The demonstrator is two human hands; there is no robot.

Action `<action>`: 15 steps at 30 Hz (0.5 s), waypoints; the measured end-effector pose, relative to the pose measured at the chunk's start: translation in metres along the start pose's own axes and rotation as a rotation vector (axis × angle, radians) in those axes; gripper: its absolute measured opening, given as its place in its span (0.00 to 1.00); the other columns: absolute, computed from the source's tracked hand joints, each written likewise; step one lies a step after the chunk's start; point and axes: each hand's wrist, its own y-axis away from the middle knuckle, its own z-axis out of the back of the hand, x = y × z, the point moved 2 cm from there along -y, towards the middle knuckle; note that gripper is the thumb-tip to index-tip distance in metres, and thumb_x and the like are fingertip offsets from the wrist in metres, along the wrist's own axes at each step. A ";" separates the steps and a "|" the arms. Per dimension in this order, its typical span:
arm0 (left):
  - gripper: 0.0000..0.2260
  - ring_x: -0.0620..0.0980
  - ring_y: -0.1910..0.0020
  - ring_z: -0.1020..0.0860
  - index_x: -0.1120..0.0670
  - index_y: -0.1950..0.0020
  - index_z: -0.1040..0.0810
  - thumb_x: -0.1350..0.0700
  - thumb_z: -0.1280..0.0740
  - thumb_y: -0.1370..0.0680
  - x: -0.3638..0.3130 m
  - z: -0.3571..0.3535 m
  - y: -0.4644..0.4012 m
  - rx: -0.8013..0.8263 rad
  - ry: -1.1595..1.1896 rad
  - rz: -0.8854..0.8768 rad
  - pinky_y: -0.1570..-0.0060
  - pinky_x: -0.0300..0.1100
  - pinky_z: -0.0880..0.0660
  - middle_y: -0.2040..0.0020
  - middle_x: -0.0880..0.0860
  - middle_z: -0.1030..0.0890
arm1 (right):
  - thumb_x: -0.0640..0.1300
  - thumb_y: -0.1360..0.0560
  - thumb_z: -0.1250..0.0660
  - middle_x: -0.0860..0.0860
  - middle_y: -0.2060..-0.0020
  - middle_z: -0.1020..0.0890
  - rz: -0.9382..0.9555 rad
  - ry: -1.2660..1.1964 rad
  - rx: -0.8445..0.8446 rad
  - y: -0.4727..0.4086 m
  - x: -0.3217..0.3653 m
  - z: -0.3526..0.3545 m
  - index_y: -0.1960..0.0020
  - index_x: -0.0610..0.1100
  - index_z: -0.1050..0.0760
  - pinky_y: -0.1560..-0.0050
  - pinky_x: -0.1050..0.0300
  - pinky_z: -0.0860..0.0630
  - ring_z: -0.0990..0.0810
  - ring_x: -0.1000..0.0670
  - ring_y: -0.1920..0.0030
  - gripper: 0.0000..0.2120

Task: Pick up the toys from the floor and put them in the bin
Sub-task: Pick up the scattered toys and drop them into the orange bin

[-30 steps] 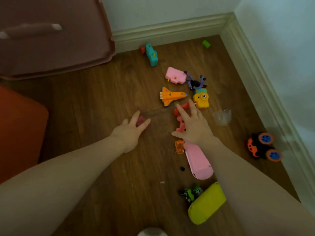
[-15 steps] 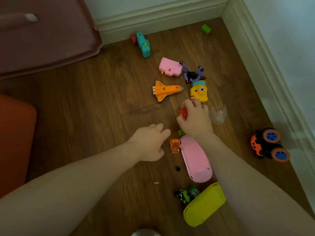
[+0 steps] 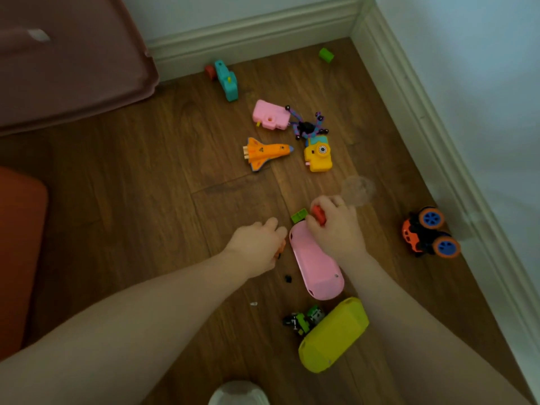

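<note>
Toys lie scattered on the wooden floor. My right hand (image 3: 336, 229) grips a small red toy (image 3: 319, 214), just above the pink oblong toy (image 3: 317, 267) and beside a green block (image 3: 299, 215). My left hand (image 3: 257, 247) is curled over a small orange car (image 3: 281, 249), of which only a sliver shows at the fingers. Farther off lie an orange shuttle (image 3: 266, 153), a yellow camera (image 3: 318, 154), a pink camera (image 3: 270, 115), a purple spider toy (image 3: 306, 127) and a teal toy (image 3: 228, 80). The maroon bin (image 3: 73, 59) stands at the upper left.
A yellow-green oblong toy (image 3: 333, 336) and a small green vehicle (image 3: 304, 320) lie near me. An orange monster truck (image 3: 429, 233) sits by the right skirting board, a clear plastic cup (image 3: 358, 190) beside my right hand. An orange cushion-like object (image 3: 20, 258) is at the left.
My right hand closed on the red toy and drew back toward the pink oblong toy. My left hand moved right and came down over the small orange car.
</note>
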 end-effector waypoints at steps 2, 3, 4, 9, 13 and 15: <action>0.18 0.56 0.46 0.25 0.55 0.39 0.32 0.51 0.34 0.26 0.012 0.004 0.011 -0.033 0.154 0.021 0.57 0.44 0.29 0.43 0.55 0.29 | 0.47 0.23 0.40 0.48 0.39 0.30 0.041 0.110 0.017 0.006 0.009 -0.003 0.39 0.50 0.30 0.49 0.55 0.32 0.34 0.43 0.38 0.13; 0.18 0.55 0.46 0.25 0.54 0.40 0.31 0.51 0.33 0.27 0.019 0.006 0.016 -0.038 0.261 0.031 0.55 0.45 0.26 0.45 0.54 0.27 | 0.47 0.23 0.40 0.48 0.39 0.30 0.056 0.152 0.018 0.008 0.014 -0.004 0.38 0.50 0.31 0.48 0.53 0.30 0.34 0.43 0.38 0.14; 0.18 0.54 0.47 0.25 0.53 0.42 0.30 0.50 0.32 0.28 0.027 0.007 0.023 -0.039 0.370 0.036 0.52 0.46 0.25 0.46 0.53 0.26 | 0.48 0.23 0.41 0.48 0.39 0.30 0.068 0.169 0.022 0.010 0.020 -0.006 0.37 0.50 0.31 0.46 0.51 0.29 0.34 0.43 0.38 0.14; 0.10 0.42 0.62 0.23 0.51 0.53 0.24 0.53 0.26 0.30 0.063 0.021 0.072 -0.079 0.961 0.164 0.60 0.36 0.26 0.60 0.49 0.21 | 0.47 0.26 0.38 0.46 0.46 0.25 0.191 -0.084 0.002 0.020 0.072 -0.008 0.45 0.47 0.25 0.46 0.52 0.31 0.28 0.43 0.45 0.11; 0.03 0.41 0.72 0.28 0.50 0.58 0.22 0.58 0.29 0.27 0.096 0.047 0.129 -0.087 1.446 0.261 0.71 0.35 0.32 0.70 0.48 0.26 | 0.44 0.24 0.37 0.49 0.59 0.24 0.071 -0.580 0.128 0.039 0.145 -0.002 0.55 0.47 0.24 0.63 0.63 0.27 0.26 0.51 0.60 0.04; 0.03 0.43 0.71 0.28 0.50 0.60 0.22 0.57 0.30 0.27 0.115 0.065 0.157 -0.143 1.515 0.224 0.71 0.35 0.33 0.70 0.49 0.26 | 0.47 0.23 0.39 0.49 0.62 0.23 -0.179 -1.038 0.351 0.049 0.182 -0.003 0.58 0.47 0.24 0.65 0.63 0.28 0.26 0.52 0.62 0.08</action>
